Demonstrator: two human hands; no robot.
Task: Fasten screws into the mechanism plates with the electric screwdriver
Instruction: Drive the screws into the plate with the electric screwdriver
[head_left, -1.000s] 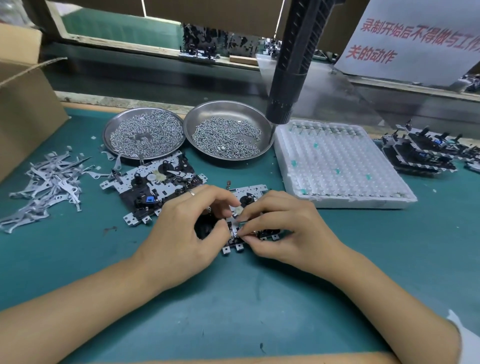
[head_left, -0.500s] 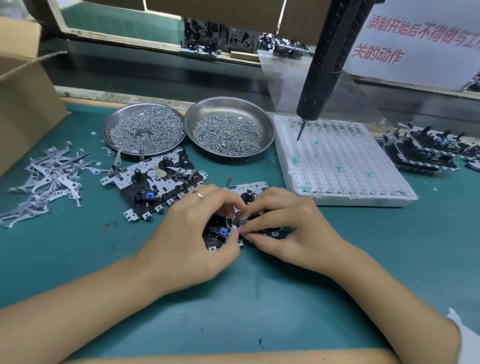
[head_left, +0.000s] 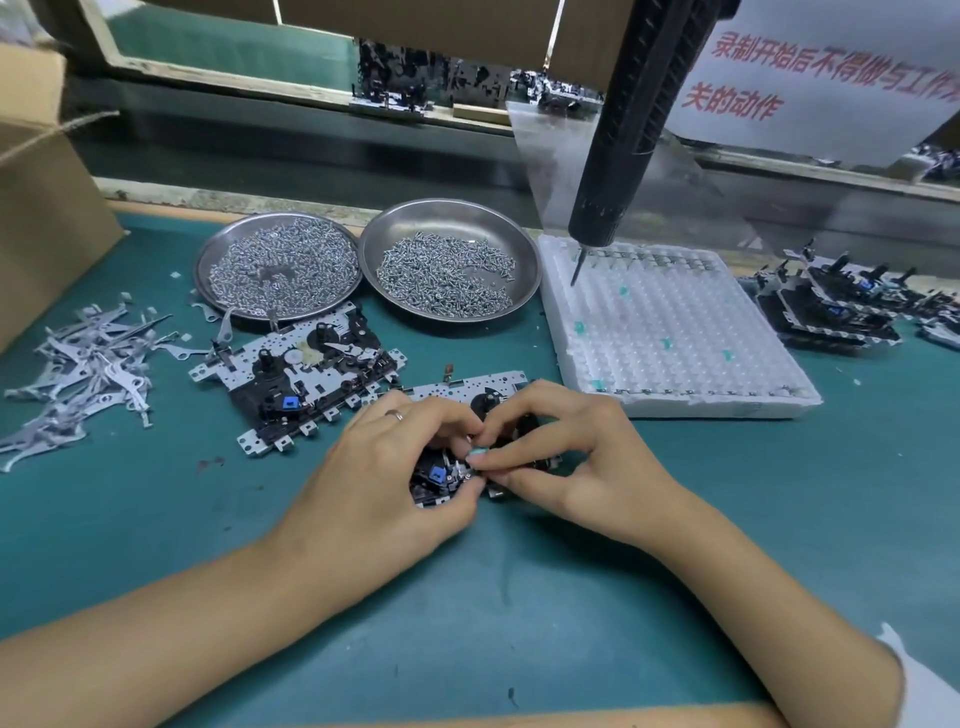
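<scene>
Two steel dishes (head_left: 524, 244) hold screws (head_left: 444, 275); left hand (head_left: 384, 493) and right hand (head_left: 582, 462) fingers pinch the mechanism plate (head_left: 457, 389); red-lettered Chinese sign (head_left: 831, 78) behind.

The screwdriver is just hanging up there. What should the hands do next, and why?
Probably the right hand should let go and reach up for the electric screwdriver. Both hands are pinching a small part on the mechanism plate, the left hand can steady it, and the screwdriver hangs untouched above the white tray.
</scene>
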